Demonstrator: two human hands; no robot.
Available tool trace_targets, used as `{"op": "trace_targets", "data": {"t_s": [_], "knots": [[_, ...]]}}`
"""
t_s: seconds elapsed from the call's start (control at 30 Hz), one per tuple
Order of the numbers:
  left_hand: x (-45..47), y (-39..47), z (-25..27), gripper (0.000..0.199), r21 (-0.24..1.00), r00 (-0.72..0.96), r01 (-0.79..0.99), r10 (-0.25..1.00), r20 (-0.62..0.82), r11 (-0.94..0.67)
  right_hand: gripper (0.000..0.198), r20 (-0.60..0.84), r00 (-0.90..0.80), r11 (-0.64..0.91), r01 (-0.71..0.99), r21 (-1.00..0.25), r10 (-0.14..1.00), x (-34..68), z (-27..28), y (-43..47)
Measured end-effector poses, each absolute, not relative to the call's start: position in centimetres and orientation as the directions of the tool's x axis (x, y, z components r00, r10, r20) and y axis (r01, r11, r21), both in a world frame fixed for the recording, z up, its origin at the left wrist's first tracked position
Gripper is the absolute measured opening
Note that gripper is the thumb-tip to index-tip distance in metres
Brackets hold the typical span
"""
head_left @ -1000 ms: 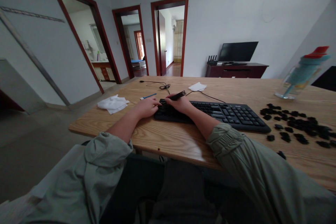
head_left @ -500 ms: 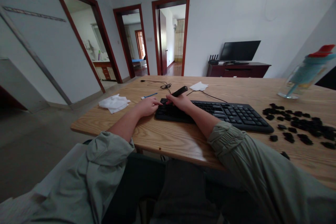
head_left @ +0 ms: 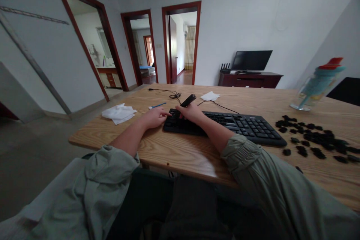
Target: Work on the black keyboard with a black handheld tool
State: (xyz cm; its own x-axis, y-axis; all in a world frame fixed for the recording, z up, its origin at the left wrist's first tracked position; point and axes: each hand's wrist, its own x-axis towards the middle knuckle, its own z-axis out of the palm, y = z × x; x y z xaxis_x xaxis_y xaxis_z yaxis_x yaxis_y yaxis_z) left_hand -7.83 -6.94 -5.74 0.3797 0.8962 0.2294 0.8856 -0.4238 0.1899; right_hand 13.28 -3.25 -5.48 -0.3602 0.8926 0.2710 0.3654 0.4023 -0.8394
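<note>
Bench (head_left: 157,150): grained wood
Keyboard (head_left: 244,124): black, oblong
Right hand (head_left: 190,112): fingers wrapped round black stick (head_left: 188,100)
Left hand (head_left: 154,117): fingers loosely bent, empty

Keyboard (head_left: 253,129) lies on table (head_left: 180,152), left of bottle (head_left: 320,82).

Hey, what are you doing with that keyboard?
A person sits at a wooden table, both hands at the left end of a black keyboard. The right hand grips a dark stick-like tool over the keys; its lower end is hard to see. The left hand has a finger at the keyboard's edge. Small black pieces lie scattered to the right, and a crumpled white sheet lies to the left.
</note>
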Motion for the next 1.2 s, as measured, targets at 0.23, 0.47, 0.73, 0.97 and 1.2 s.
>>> {"op": "trace_targets", "data": {"t_s": [0.23, 0.47, 0.73, 0.97, 1.2], "knots": [[-8.3, -6.6, -6.0, 0.039, 0.19, 0.399, 0.876, 0.887, 0.233, -0.444, 0.034, 0.118, -0.452, 0.256, 0.259, -0.931, 0.884, 15.0, -4.6, -5.1], [-8.3, -6.6, -5.9, 0.038, 0.176, 0.422, 0.865, 0.872, 0.249, -0.47, 0.029, 0.163, -0.535, 0.375, 0.315, -0.872, 0.829, 16.0, -4.5, -5.4], [-8.0, -6.7, -5.8, 0.039, 0.163, 0.412, 0.875, 0.878, 0.243, -0.455, 0.033, 0.322, -0.498, 0.478, 0.223, -0.85, 0.805, 14.7, -6.1, -3.8], [-8.4, -6.4, -6.0, 0.039, 0.165, 0.413, 0.875, 0.881, 0.232, -0.454, 0.018, 0.402, -0.53, 0.584, 0.233, -0.778, 0.747, 15.2, -7.0, -2.7], [-8.0, -6.5, -6.1, 0.035, 0.161, 0.4, 0.875, 0.869, 0.292, -0.457, 0.009, 0.5, -0.482, 0.666, 0.276, -0.693, 0.72, 14.4, -7.4, -2.5]]}}
